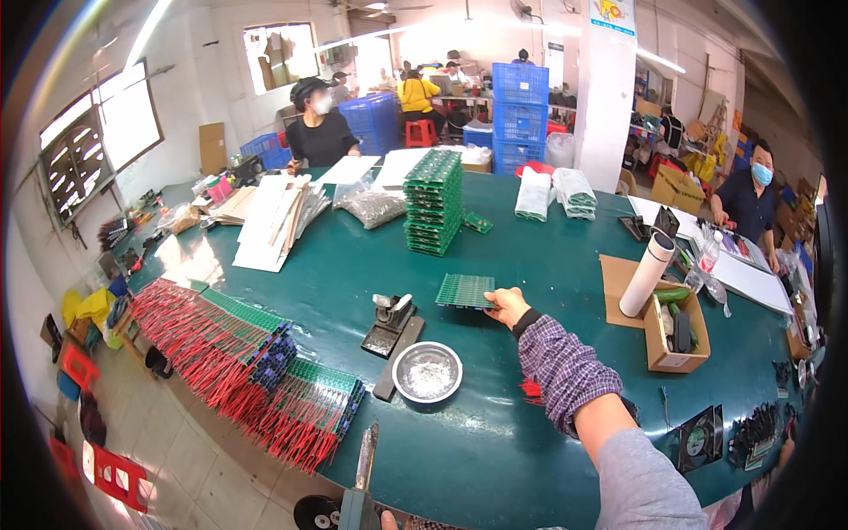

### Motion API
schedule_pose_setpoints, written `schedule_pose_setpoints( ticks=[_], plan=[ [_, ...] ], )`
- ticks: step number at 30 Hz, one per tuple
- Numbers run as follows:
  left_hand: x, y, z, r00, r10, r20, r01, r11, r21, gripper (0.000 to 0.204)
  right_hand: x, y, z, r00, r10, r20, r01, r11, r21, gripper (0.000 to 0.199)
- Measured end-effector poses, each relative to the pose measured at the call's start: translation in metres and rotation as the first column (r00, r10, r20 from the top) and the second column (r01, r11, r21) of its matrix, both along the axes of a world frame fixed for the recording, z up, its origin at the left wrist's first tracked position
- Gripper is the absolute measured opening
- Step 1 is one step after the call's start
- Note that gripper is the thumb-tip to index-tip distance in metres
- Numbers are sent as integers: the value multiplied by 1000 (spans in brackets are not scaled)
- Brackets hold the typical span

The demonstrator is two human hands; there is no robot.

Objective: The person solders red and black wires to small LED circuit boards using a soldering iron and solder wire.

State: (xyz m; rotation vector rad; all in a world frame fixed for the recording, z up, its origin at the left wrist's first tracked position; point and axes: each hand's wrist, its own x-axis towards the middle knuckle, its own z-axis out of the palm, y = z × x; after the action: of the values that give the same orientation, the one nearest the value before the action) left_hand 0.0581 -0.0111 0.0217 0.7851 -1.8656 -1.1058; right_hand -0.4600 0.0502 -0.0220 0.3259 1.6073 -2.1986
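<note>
My right hand (508, 307) reaches out over the green table with its fingers closed on the right edge of a flat green circuit board panel (465, 290). At the lower edge, only a little of my left hand (389, 521) shows, beside a tool with a grey-green body (358, 511) and a long, worn metal tip pointing up. The rest of that hand is out of the picture. A round metal dish (427, 372) with whitish bits in it stands near the panel, next to a black stand (389, 329) on a dark bar. Farther off rises a tall stack of green circuit boards (433, 203).
Boards with red wires (238, 371) lie along the left table edge. A cardboard box (678, 340) and a white tube (647, 274) stand at the right. White sheets (278, 221) and a plastic bag (371, 205) lie far left. Two masked people sit across the table.
</note>
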Motion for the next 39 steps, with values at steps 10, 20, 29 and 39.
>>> schedule_pose_setpoints(
  ticks=[10,20,29,39],
  plan=[
    [3,4,-3,993,74,-89,-85,989,-123,21,82,64,25,974,216,-65,-224,900,-374,29],
    [11,10,-32,963,-138,-232,177,971,158,28,306,169,10,982,109,-155,-123,989,-83,55],
    [-9,33,-41,953,-105,-283,176,955,240,37,391,166,-4,982,-8,-189,16,999,37,61],
    [-20,53,-37,962,-175,-210,240,908,344,33,394,176,-3,931,257,-259,-217,961,173,72]
  ],
)
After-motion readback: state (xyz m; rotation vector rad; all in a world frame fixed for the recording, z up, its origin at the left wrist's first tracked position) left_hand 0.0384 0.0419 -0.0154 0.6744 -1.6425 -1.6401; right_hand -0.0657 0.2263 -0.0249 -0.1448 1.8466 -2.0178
